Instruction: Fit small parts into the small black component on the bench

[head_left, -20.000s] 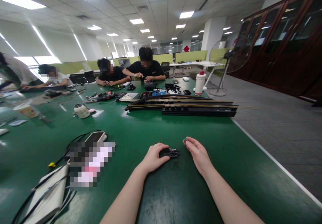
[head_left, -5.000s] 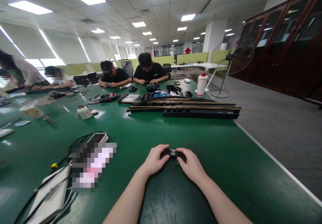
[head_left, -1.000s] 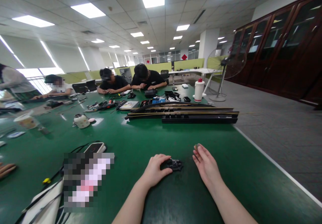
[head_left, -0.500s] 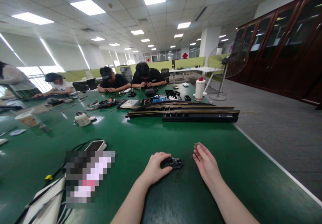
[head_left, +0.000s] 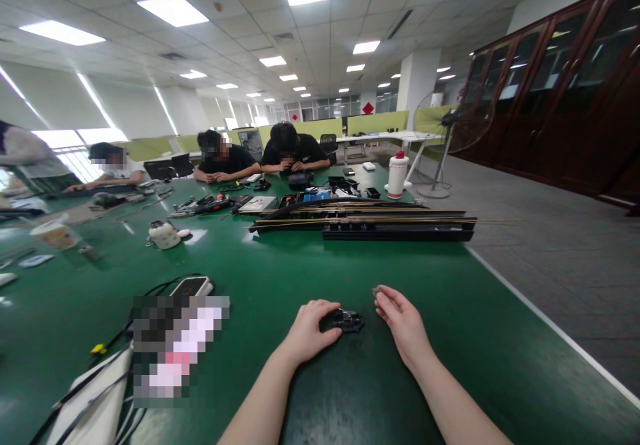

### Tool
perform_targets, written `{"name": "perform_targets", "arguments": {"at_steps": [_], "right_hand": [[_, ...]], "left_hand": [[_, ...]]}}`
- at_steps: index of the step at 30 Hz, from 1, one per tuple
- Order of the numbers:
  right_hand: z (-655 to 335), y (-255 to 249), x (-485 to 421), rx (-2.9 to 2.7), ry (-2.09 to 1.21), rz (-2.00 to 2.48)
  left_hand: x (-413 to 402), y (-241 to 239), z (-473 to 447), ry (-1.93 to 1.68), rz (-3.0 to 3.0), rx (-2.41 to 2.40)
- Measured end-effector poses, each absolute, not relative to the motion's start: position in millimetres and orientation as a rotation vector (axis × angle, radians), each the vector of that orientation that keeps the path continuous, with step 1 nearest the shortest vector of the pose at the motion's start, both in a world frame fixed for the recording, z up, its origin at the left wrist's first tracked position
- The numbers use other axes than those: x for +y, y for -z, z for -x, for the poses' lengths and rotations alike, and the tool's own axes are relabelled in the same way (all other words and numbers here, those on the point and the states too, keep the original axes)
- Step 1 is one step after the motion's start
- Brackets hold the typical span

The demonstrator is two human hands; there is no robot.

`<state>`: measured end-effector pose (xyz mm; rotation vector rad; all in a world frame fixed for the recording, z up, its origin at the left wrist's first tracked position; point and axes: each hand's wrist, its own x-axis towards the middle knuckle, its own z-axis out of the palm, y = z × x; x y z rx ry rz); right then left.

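A small black mechanical part (head_left: 348,321) lies on the green table (head_left: 280,278) right in front of me. My left hand (head_left: 310,330) is curled around its left end and holds it down. My right hand (head_left: 403,323) hovers just to the right of the part, fingers pinched on a tiny grey piece (head_left: 375,291) at the fingertips. The two hands are a short gap apart.
Long black rails with thin rods (head_left: 370,221) lie across the table ahead. A white bottle with red cap (head_left: 397,175) stands beyond. A phone (head_left: 191,287), cables and a white pad (head_left: 95,405) sit at left. Several people work at the far end. Table edge runs at right (head_left: 540,321).
My right hand has drifted a little left toward the black part with the tiny piece. The left hand keeps its hold.
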<state>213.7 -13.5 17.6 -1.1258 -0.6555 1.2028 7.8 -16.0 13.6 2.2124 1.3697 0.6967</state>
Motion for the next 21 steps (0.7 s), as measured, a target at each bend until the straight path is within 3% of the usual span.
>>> {"name": "perform_targets", "arguments": {"at_steps": [8, 21], "right_hand": [[-205, -14, -20, -1.157, -1.12, 1.168], [-200, -9, -27, -1.86, -0.719, 1.234]], "left_hand": [[-14, -11, -7, -0.704, -2.208, 1.37], [-15, -10, -7, -0.722, -2.204, 1.368]]}}
